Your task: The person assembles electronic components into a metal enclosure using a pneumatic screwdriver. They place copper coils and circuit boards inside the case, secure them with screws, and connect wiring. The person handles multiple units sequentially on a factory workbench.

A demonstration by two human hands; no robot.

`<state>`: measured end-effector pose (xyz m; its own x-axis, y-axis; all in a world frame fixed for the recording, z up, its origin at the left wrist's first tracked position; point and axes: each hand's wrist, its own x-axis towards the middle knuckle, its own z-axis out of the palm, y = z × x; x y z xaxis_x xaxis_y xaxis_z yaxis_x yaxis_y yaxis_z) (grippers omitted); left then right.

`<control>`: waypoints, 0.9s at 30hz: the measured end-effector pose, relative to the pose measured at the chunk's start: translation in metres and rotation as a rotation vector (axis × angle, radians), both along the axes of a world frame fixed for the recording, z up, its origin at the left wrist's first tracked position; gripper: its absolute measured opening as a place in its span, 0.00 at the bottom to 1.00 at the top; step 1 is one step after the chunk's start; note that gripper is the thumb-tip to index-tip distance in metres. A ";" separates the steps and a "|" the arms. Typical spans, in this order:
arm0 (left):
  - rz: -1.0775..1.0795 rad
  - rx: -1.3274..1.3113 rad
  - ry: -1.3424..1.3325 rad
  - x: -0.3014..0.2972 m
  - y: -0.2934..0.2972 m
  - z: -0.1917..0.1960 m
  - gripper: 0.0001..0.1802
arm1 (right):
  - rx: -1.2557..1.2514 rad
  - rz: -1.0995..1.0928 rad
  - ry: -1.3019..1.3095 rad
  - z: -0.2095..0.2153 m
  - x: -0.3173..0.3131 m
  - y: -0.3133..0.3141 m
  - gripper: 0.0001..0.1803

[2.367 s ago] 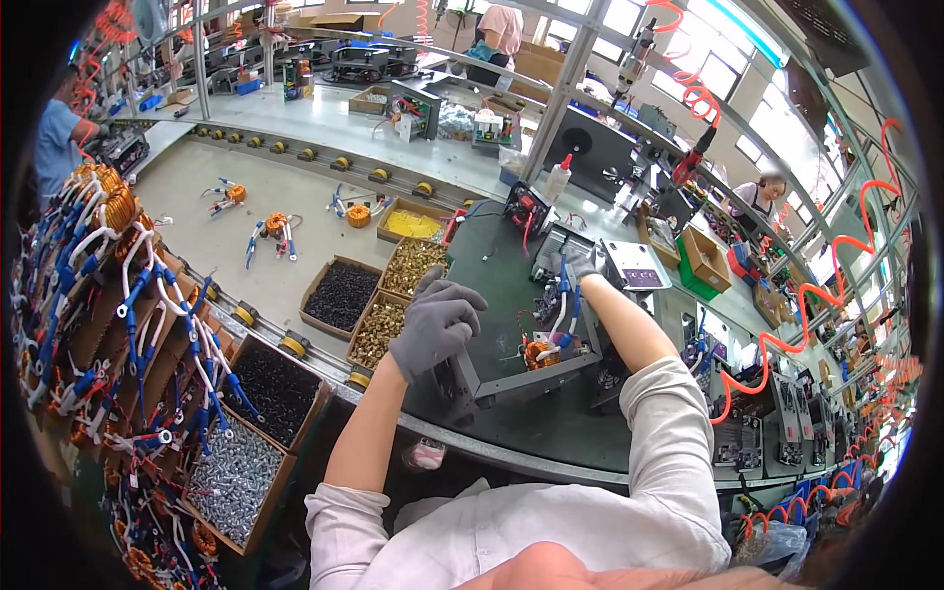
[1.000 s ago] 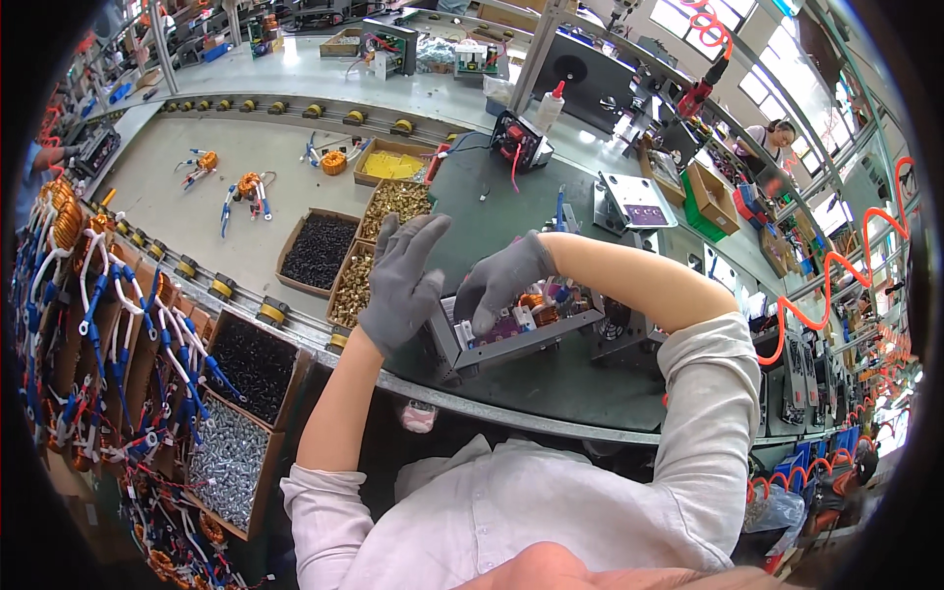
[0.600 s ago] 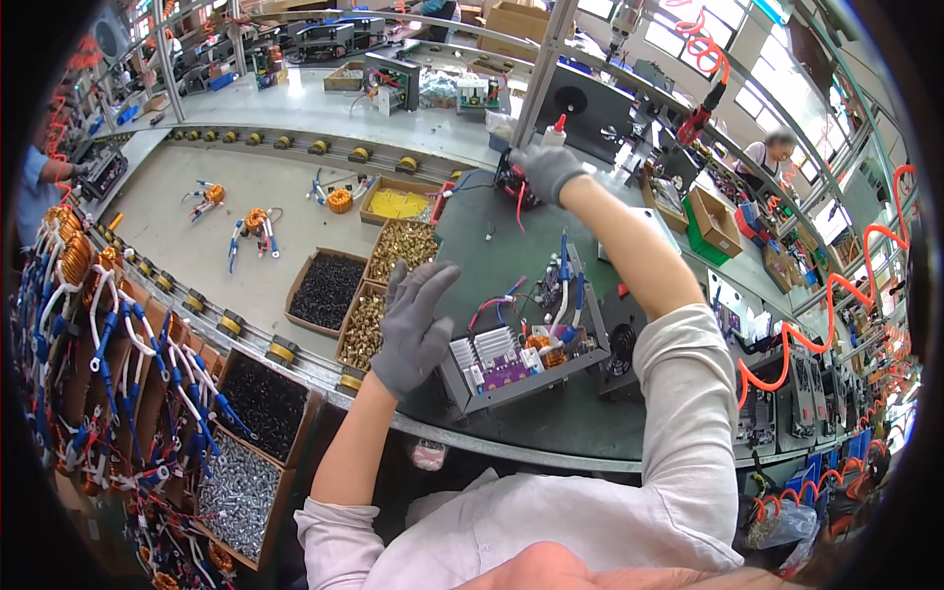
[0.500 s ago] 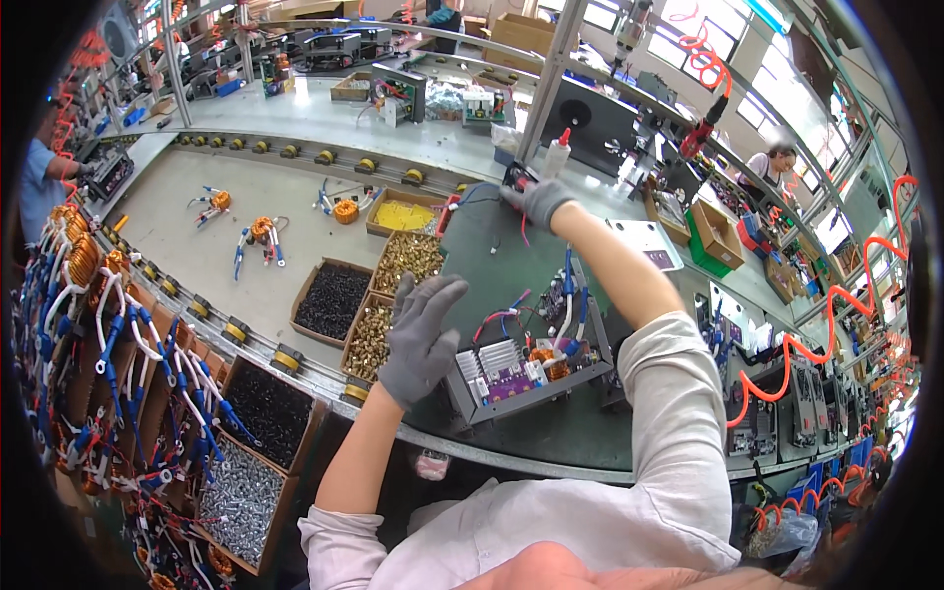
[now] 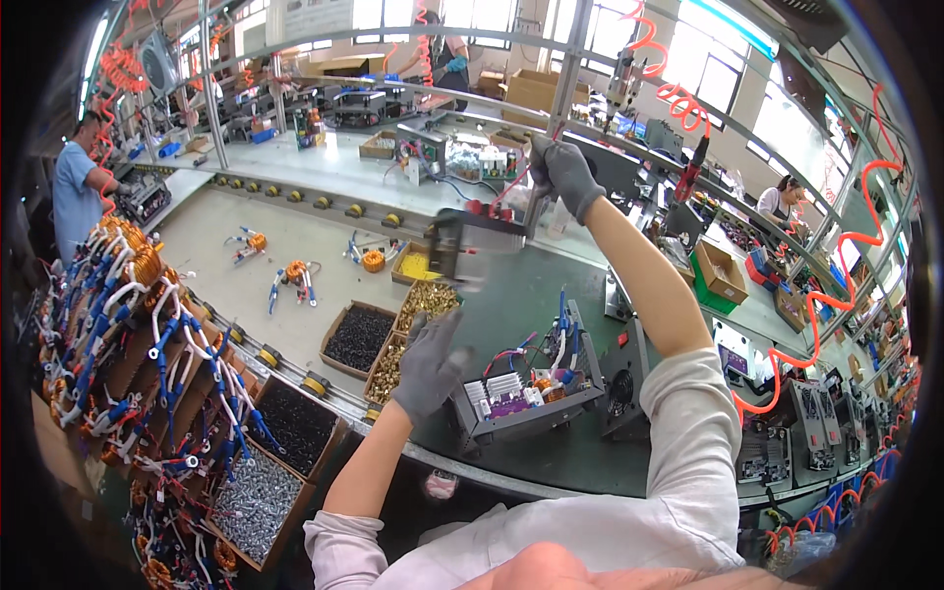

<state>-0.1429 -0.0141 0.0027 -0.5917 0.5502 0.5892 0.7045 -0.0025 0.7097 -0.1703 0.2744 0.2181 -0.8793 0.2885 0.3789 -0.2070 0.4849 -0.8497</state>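
- Head view: the left hand (image 5: 430, 366), in a grey knit glove, rests with fingers loosely curled, grasping nothing, against the left end of an open dark metal electronics chassis with a purple circuit board and coloured wires (image 5: 526, 388), which sits near the front edge of the green bench (image 5: 511, 285).
- The right hand (image 5: 562, 174), also gloved, is raised over the far edge of the bench, clenched around a hanging tool (image 5: 470, 241) with a dark blurred body.
- Trays of brass parts (image 5: 413, 324) and black parts (image 5: 359, 337) lie just left of the left hand.

Open grey electronics chassis (image 5: 531, 398), wiring exposed
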 end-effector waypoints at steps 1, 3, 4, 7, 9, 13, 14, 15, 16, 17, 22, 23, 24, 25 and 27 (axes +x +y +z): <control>-0.043 0.020 -0.141 -0.003 0.000 -0.001 0.28 | -0.225 0.059 0.096 0.012 0.015 -0.023 0.22; -0.449 0.532 -0.962 0.023 -0.001 0.060 0.32 | -0.308 0.130 0.178 0.031 0.051 -0.059 0.22; -0.688 0.676 -1.105 0.022 -0.006 0.075 0.35 | -0.353 0.160 0.219 0.036 0.069 -0.073 0.22; -0.830 0.847 -1.391 0.046 -0.021 0.109 0.45 | -0.272 0.257 0.268 0.045 0.119 -0.094 0.25; -0.873 0.785 -1.469 0.058 -0.025 0.121 0.49 | -0.272 0.296 0.295 0.047 0.155 -0.094 0.27; -0.913 0.671 -1.502 0.090 0.001 0.124 0.48 | -0.273 0.339 0.278 0.041 0.222 -0.079 0.28; -0.909 0.623 -1.453 0.094 0.016 0.117 0.47 | -0.277 0.355 0.257 0.042 0.239 -0.078 0.28; -1.010 0.619 -1.542 0.101 0.025 0.118 0.45 | -0.282 0.373 0.237 0.041 0.255 -0.075 0.27; -1.107 0.609 -1.635 0.109 0.035 0.120 0.43 | -0.275 0.432 0.214 0.041 0.270 -0.064 0.26; -1.141 0.585 -1.595 0.117 0.045 0.119 0.41 | -0.326 0.311 0.248 0.039 0.284 -0.057 0.25; -0.657 0.455 -0.752 0.146 0.100 0.105 0.26 | -0.459 -0.261 0.478 -0.022 0.332 -0.002 0.17; -0.485 0.411 -0.498 0.148 0.119 0.102 0.24 | -0.407 -0.408 0.510 -0.045 0.341 0.009 0.19; -0.294 0.365 -0.237 0.148 0.134 0.101 0.24 | -0.077 -0.575 0.344 -0.075 0.353 0.014 0.19; -0.117 0.321 0.017 0.151 0.151 0.105 0.23 | 0.260 -0.743 0.160 -0.103 0.371 0.013 0.19; -0.581 0.498 -0.666 0.145 0.180 0.109 0.19 | 0.637 -0.652 -0.059 -0.154 0.390 0.020 0.16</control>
<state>0.0018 0.1656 0.1113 -0.6024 0.6394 0.4778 -0.0385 -0.6212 0.7827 0.2193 0.2946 0.0638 -0.6381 0.4868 0.5965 0.3080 0.8715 -0.3817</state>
